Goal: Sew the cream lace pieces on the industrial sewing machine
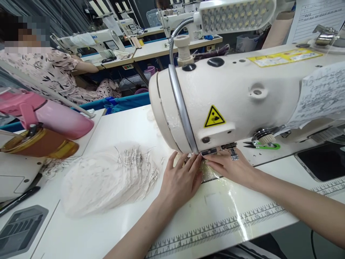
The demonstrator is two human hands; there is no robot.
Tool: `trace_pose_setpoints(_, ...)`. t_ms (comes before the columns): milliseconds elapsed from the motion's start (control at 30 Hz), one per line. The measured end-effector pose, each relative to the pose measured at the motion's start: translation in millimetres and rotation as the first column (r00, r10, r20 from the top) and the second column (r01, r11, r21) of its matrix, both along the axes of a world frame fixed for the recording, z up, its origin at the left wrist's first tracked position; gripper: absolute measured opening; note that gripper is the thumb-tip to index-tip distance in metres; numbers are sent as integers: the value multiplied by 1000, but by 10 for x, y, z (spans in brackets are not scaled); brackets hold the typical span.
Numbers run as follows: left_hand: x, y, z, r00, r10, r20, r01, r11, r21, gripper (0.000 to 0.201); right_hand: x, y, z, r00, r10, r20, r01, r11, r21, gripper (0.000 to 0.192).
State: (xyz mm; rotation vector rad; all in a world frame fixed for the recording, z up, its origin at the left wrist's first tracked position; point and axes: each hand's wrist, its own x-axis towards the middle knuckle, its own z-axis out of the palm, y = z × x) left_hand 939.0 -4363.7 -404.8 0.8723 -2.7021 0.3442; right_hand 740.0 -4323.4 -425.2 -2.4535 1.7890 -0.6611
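At the frame's centre, the left hand (pixel 180 178) and right hand (pixel 231 166) lie flat, fingers spread, pressing a small pale lace fabric piece (pixel 208 173) on the white desk (pixel 113 230) under the cream sewing machine head (pixel 229 97).

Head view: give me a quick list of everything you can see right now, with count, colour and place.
sewing machine: one, cream, right of centre, over the hands
warning sticker: one, yellow, on the machine head
LED lamp: one, white, on a gooseneck above the machine
stack of fabric pieces: one stack, off-white with loose threads, left of the hands
small fabric piece: one, pale, at the needle area under both hands
thread snips: one, green and black, behind the right hand
bottle: one, pink, far left
table: one, white, with printed ruler along the front
co-worker: one, patterned top, at the back left
left hand: flat on the fabric
right hand: flat on the fabric
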Motion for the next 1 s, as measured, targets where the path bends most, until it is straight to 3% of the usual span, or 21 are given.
trace_pose_setpoints(333, -8, 6, -11, 999, 47, 10, -47, 998, 34, 43, 15, -9, 33, 1000, -11, -27, 13, 997, 74, 35)
trace_pose_setpoints(633, -34, 13, 3, 996, 80, 34, -82, 995, 64, 46, 34, 4, -44, 991, -53, -120, 35, 989, -146, 34)
trace_pose_setpoints(867, -12, 28, -12, 997, 76, 23, -77, 996, 53, 47, -81, -20, 130, 995, -31, -97, 26, 998, -57, 33)
trace_pose_setpoints(1000, 0, 82, 13, 999, 43, -5, -43, 999, -19, 44, -150, -49, 9, 998, -69, -1, 69, 990, -122, 29)
